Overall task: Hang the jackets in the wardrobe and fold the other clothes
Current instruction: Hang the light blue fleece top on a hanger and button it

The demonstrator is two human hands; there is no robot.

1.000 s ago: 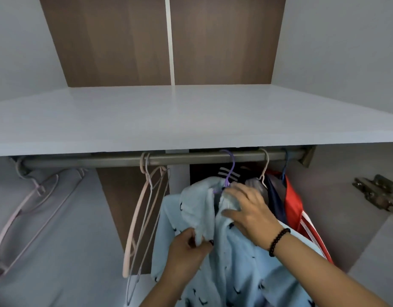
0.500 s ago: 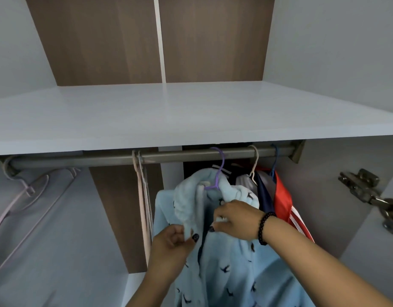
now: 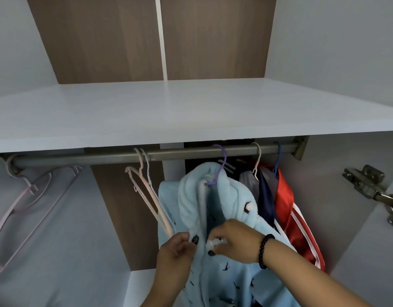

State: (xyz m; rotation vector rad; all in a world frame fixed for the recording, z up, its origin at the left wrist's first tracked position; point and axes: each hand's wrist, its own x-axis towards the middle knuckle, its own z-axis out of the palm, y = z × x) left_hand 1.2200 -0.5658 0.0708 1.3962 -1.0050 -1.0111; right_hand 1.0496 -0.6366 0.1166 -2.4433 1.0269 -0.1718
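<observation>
A light blue fleece jacket (image 3: pixel 231 202) with small dark bird prints hangs on a purple hanger (image 3: pixel 219 167) from the metal rail (image 3: pixel 107 156). My left hand (image 3: pixel 177 247) pinches the left front edge of the jacket. My right hand (image 3: pixel 233 240), with a black bead bracelet on the wrist, grips the right front edge at the same height. The two edges are held close together below the collar. Behind it hang a dark navy garment (image 3: pixel 265 196) and a red jacket (image 3: pixel 288 216) with white stripes.
Two bare pale hangers (image 3: pixel 146 191) hang just left of the blue jacket, and a pink one (image 3: pixel 25 204) hangs at the far left. A white shelf (image 3: pixel 169 111) lies above the rail. A metal door hinge (image 3: pixel 368 185) sticks out at the right.
Both hands have slid down from the collar to the jacket's front edges lower on the chest. The collar now sits settled on the purple hanger.
</observation>
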